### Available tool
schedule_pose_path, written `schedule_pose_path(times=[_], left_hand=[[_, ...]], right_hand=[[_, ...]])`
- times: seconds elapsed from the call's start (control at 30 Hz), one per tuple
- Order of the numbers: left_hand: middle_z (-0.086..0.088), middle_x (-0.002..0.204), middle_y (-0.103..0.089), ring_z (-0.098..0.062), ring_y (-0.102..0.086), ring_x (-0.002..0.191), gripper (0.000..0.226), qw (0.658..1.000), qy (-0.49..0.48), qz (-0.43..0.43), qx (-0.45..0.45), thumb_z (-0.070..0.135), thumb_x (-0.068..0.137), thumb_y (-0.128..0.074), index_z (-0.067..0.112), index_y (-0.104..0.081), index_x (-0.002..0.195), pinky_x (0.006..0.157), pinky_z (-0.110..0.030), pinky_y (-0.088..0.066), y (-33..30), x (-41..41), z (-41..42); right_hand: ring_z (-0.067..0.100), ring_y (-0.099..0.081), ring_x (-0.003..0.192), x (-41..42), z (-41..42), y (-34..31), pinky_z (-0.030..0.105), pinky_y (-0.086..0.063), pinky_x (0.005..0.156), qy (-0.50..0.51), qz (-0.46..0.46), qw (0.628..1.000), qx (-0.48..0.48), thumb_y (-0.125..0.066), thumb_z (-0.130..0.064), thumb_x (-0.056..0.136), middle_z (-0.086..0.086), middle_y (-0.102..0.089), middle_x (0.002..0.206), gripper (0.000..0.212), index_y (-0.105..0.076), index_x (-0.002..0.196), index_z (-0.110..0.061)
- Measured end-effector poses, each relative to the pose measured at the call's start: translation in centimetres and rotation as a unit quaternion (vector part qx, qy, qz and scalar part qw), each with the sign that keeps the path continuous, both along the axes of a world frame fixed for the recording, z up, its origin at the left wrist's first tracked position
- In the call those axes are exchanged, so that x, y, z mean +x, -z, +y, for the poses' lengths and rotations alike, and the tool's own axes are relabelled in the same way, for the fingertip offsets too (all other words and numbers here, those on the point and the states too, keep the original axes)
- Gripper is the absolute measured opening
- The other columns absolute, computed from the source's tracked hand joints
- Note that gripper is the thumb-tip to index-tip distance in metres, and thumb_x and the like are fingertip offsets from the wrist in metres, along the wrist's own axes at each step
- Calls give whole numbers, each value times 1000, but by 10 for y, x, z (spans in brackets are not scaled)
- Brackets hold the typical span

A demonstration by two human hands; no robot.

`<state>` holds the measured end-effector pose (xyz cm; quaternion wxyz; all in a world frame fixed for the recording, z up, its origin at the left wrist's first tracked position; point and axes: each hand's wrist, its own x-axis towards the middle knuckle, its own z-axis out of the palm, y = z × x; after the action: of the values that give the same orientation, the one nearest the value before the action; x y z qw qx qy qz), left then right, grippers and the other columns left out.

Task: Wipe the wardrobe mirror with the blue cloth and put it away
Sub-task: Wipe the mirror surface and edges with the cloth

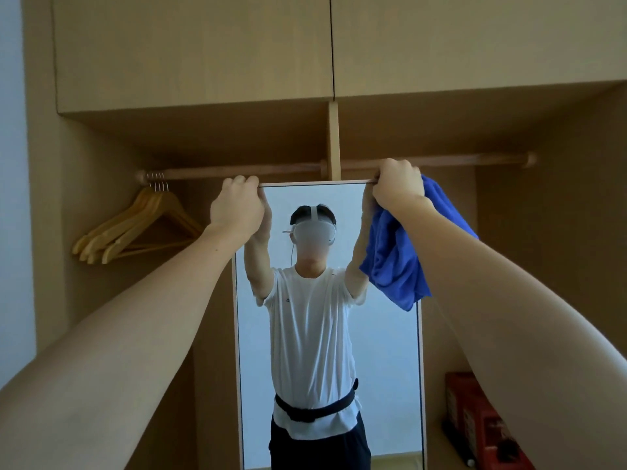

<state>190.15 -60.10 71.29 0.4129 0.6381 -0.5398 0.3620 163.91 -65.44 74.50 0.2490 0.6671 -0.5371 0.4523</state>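
The fingertips of the left hand (237,208) curl over the top edge of the tall wood-framed wardrobe mirror (325,334) and go out of sight behind it. The right hand (398,186) does the same at the other corner, so how it pinches the crumpled blue cloth (397,266) under its palm cannot be told. The cloth covers the mirror's upper right edge below that hand. The mirror's foot is cut off by the bottom edge. Low to the right of the right forearm, a red box (475,412) is blurred, partly hidden by that arm, its print unreadable.
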Motion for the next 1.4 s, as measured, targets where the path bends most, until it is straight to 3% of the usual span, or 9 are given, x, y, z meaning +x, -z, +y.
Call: schedule_pose_path(times=[0.07, 0.17, 0.33, 0.5, 0.6, 0.87, 1.0, 1.27, 1.4], left_hand=[[-11, 134, -55, -29, -48, 126, 39, 1000, -3, -4, 4, 12, 99, -47, 13, -50, 137, 95, -40, -50, -1, 0, 1], [-12, 132, -56, -29, -49, 124, 38, 1000, -9, -8, 9, 12, 99, -47, 11, -51, 136, 96, -40, -49, -2, -3, 2], [-12, 128, -58, -30, -50, 121, 34, 1000, -25, -7, 17, 11, 99, -47, 11, -52, 132, 91, -40, -52, -2, -7, 3], [-12, 128, -58, -30, -49, 122, 34, 999, -31, -23, 3, 11, 99, -45, 10, -53, 132, 86, -41, -53, 1, -5, 5], [-13, 127, -59, -30, -49, 121, 33, 999, -32, -22, 4, 11, 98, -44, 9, -54, 130, 87, -41, -52, 0, -7, 4], [-16, 123, -60, -32, -53, 117, 32, 998, -52, -35, 11, 9, 98, -46, 7, -55, 129, 93, -42, -49, -3, -8, 6], [-16, 125, -60, -32, -53, 118, 33, 997, -70, -29, 26, 12, 99, -48, 8, -54, 131, 96, -40, -48, -5, -15, 8], [-13, 137, -51, -32, -48, 126, 53, 995, -59, -48, 69, 13, 99, -49, 25, -36, 148, 96, -41, -49, -4, -6, 9], [-16, 134, -51, -36, -48, 122, 56, 987, -100, -78, 97, 16, 96, -52, 31, -32, 146, 100, -43, -46, -6, -13, 4]], right_hand=[[32, -57, 83, 2, 4, -1, 39, -42, 87, 17, 3, 1000, 12, -49, 0, 85, 13, -68, 93, 12, -57, 86, -10], [33, -60, 99, 23, 12, -5, 42, -41, 95, 33, 28, 999, 18, -51, -3, 88, 12, -67, 103, 16, -61, 98, -12], [29, -60, 89, 48, 14, -2, 35, -38, 80, -12, 73, 997, -13, -50, -1, 89, 9, -66, 94, 14, -57, 91, -12], [32, -60, 89, 16, 7, -2, 37, -45, 78, -9, 33, 999, 2, -51, 0, 87, 10, -66, 96, 22, -65, 102, -10], [31, -56, 90, -1, -2, 4, 37, -37, 82, 15, 27, 999, -21, -48, 1, 88, 8, -65, 96, 23, -61, 103, -10], [37, -54, 108, -8, 2, 3, 47, -47, 91, 14, -45, 998, 31, -45, 6, 88, 19, -62, 110, 27, -56, 110, -4], [36, -50, 112, -3, 1, 9, 47, -44, 93, 32, -30, 999, 25, -44, 2, 92, 20, -60, 115, 27, -52, 117, -4], [37, -51, 110, -5, -11, 20, 47, -49, 90, 16, -97, 995, -17, -47, 2, 94, 21, -59, 115, 22, -48, 116, -4], [39, -53, 113, -5, -11, 25, 42, -51, 89, 48, -73, 996, -9, -48, -2, 97, 24, -55, 124, 28, -44, 124, -2]])
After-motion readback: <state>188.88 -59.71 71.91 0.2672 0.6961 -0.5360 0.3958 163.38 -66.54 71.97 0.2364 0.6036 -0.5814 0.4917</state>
